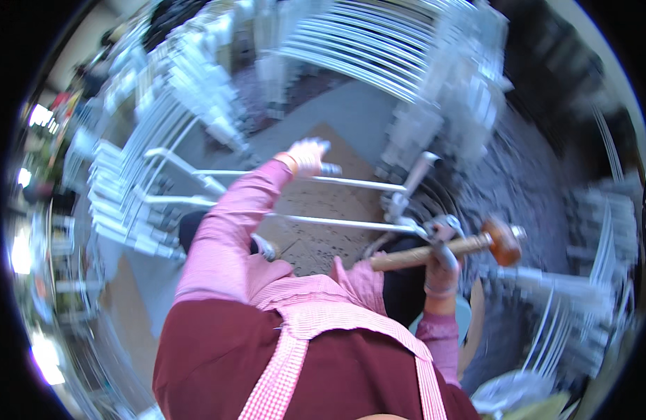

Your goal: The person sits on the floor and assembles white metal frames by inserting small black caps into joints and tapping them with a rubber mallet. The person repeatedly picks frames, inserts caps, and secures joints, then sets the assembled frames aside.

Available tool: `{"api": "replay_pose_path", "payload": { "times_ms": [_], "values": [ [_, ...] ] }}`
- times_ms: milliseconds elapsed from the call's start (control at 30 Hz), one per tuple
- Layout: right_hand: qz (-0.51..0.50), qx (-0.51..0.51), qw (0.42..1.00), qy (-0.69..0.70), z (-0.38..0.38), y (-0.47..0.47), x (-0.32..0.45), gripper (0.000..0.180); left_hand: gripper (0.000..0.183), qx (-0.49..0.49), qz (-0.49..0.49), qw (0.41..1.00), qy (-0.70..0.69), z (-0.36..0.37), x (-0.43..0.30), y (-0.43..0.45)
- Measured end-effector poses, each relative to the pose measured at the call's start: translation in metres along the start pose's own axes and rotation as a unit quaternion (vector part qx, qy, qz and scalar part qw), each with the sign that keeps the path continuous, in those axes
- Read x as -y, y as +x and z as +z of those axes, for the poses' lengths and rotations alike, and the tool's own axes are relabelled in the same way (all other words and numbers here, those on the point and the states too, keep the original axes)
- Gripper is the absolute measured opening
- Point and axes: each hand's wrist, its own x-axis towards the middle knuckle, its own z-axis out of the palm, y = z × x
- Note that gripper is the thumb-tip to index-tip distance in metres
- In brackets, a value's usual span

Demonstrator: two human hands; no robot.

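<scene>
A white metal frame (354,224) with two long parallel rods lies across in front of my lap. My left hand (307,156), in a pale glove with grey fingertips, is over the far rod, fingers spread and nothing seen in them. Blur hides whether it touches the rod. At the right, my right hand (442,265) grips the wooden handle of a mallet (504,242) with an amber-coloured head. The mallet's handle points left towards my lap, close to the frame's right-hand end fitting (407,212).
Stacked white metal frames (365,47) stand ahead, with another stack (139,194) at the left and more (590,299) at the right. Cardboard (328,202) covers the floor under the rods. Dark crumpled sheeting (517,163) lies at the right.
</scene>
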Motion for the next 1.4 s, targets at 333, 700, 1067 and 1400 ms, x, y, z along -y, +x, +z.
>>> {"api": "replay_pose_path", "payload": {
  "times_ms": [333, 700, 1067, 1400],
  "values": [
    [0.006, 0.018, 0.998, 0.065, 0.014, 0.02, 0.018, 0.037, 0.103, 0.01, 0.016, 0.999, 0.029, 0.011, -0.005, -0.122],
    [0.096, 0.005, 0.933, 0.348, -0.043, 0.015, 0.0, 0.017, 0.037, -0.067, 0.025, 0.995, -0.074, -0.037, 0.06, -0.158],
    [0.128, -0.06, 0.95, 0.28, -0.035, 0.056, -0.008, 0.016, 0.054, -0.174, -0.299, 0.937, -0.045, -0.025, 0.293, -0.291],
    [0.119, -0.118, 0.965, 0.2, -0.007, 0.068, -0.01, 0.016, 0.062, -0.043, -0.455, 0.885, -0.092, 0.042, 0.393, -0.345]
  ]
}}
